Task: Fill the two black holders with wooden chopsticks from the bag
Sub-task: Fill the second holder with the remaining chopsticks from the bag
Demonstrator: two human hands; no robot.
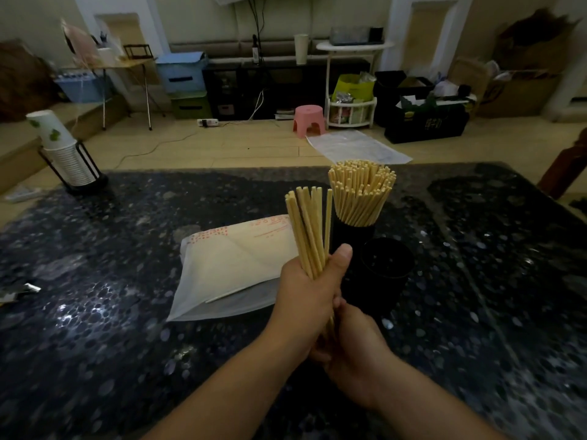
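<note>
Chopsticks (309, 230) stood upright in a bundle above the counter (95, 344), left hand (309, 292) wrapped around their middle and right hand (352, 341) gripping the lower ends, probably to even them for the empty holder (387, 262) beside the full holder (352, 239).

Pale wood, matt black holders, glossy stone-look surface.

The chopsticks (309, 230) in the left hand (306, 300) were bare, unfinished pale wood, like those packed in the far holder (352, 236). Both it and the near holder (386, 258), at its 4 o'clock, looked matt black. The bag (228, 268) was frosted, semi-translucent plastic with red print. The surface (95, 312) was dark, speckled and glossy, catching light.
</note>
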